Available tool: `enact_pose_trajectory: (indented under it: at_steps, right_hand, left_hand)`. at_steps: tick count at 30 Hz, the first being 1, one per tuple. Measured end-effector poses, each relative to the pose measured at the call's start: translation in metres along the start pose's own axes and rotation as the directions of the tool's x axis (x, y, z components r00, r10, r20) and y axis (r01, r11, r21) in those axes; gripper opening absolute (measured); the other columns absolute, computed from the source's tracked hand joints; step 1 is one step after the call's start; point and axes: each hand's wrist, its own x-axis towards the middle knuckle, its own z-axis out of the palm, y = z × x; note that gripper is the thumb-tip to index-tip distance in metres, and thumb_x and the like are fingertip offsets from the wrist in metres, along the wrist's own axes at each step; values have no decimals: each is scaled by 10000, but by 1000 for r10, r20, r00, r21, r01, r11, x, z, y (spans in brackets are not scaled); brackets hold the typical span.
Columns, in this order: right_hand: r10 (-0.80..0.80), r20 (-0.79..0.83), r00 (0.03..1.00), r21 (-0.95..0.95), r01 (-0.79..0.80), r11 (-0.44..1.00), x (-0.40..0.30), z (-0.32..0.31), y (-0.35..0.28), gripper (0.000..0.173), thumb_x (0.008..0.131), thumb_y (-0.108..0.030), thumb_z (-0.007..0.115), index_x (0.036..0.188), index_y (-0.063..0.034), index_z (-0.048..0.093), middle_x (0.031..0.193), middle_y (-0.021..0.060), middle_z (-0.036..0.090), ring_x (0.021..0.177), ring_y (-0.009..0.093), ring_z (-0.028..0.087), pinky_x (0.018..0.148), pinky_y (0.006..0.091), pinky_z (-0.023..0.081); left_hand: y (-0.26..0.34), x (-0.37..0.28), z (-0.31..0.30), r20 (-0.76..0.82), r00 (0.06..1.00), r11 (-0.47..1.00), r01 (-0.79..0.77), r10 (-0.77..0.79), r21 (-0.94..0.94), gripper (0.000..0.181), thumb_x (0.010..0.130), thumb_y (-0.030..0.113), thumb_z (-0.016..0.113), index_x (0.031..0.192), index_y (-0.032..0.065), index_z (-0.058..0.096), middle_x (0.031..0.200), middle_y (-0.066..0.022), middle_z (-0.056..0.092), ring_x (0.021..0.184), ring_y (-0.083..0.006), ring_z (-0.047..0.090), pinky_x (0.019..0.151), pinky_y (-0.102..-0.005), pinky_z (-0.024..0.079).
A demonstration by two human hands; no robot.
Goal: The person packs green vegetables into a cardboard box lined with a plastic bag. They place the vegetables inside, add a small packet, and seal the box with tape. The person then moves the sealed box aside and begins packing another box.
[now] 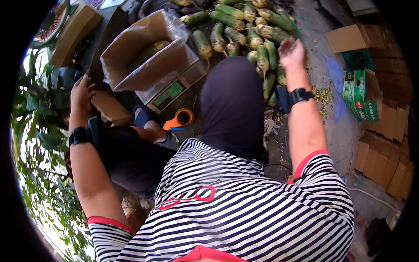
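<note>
My right hand (291, 52), slightly blurred, is beside the right edge of a pile of green radishes (263, 57) on the floor; its fingers are partly spread and no held thing shows. Off to the left, my left hand (82, 90) hangs over a cardboard flap (109, 104), its fingers apart and nothing visible in them. Between the hands, a plastic-lined cardboard box (144, 83) stands on a digital scale (170, 93) with a lit green display. At least one green radish (147, 54) lies inside the box.
An orange tape dispenser (180, 118) lies on the floor below the scale. Flattened cardboard boxes (386, 152) and a green printed carton (358, 95) are at the right. A fan (50, 23) stands at the upper left, above leafy plants (42, 137). Dark purple vegetables (134, 13) lie beyond the box.
</note>
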Motion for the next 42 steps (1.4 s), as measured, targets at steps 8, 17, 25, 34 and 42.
enact_pose_trajectory:
  at_steps: [8, 17, 25, 34, 42]
  right_hand:
    - [358, -683, 636, 90, -413, 906, -130, -273, 187, 192, 881, -244, 503, 742, -120, 548, 626, 48, 575, 533, 188, 559, 491, 325, 458]
    - [360, -519, 776, -475, -611, 633, -126, -238, 189, 174, 834, -197, 544, 714, -73, 568, 597, 66, 561, 543, 198, 576, 457, 325, 417]
    - [211, -258, 943, -745, -333, 578, -23, -129, 198, 203, 848, -172, 619, 1004, -42, 620, 785, 45, 622, 581, 137, 596, 466, 271, 447]
    - [-81, -83, 993, -976, -97, -193, 29, 6, 239, 636, 743, -265, 726, 1279, -52, 458, 1240, 154, 559, 1196, 319, 488, 999, 416, 414]
    - [-113, -141, 984, -864, -178, -471, 46, 26, 253, 824, 725, -350, 764, 1351, -7, 351, 1155, 119, 631, 1166, 273, 509, 963, 396, 395]
  left_hand:
    - [-21, 21, 17, 43, 998, 982, -59, 52, 181, 460, 945, 301, 576, 1310, 36, 488, 950, -29, 644, 715, -91, 603, 508, -203, 429]
    - [-20, 36, 28, 151, 986, 926, -123, 73, 356, 482, 933, 284, 598, 1317, 13, 487, 1085, -46, 621, 770, -72, 578, 520, -192, 394]
    - [7, 13, 49, 125, 989, 854, -128, 74, 505, 490, 921, 269, 610, 1313, -3, 498, 1192, -76, 605, 1025, -142, 567, 745, -239, 464]
    - [21, -7, 61, 120, 991, 887, -107, 59, 450, 481, 925, 227, 602, 1323, -11, 474, 1193, -67, 595, 1012, -131, 564, 724, -235, 446]
    - [29, -9, 62, 123, 992, 892, -70, 17, 447, 471, 936, 201, 579, 1335, -20, 460, 1243, -87, 569, 1081, -152, 545, 819, -258, 447]
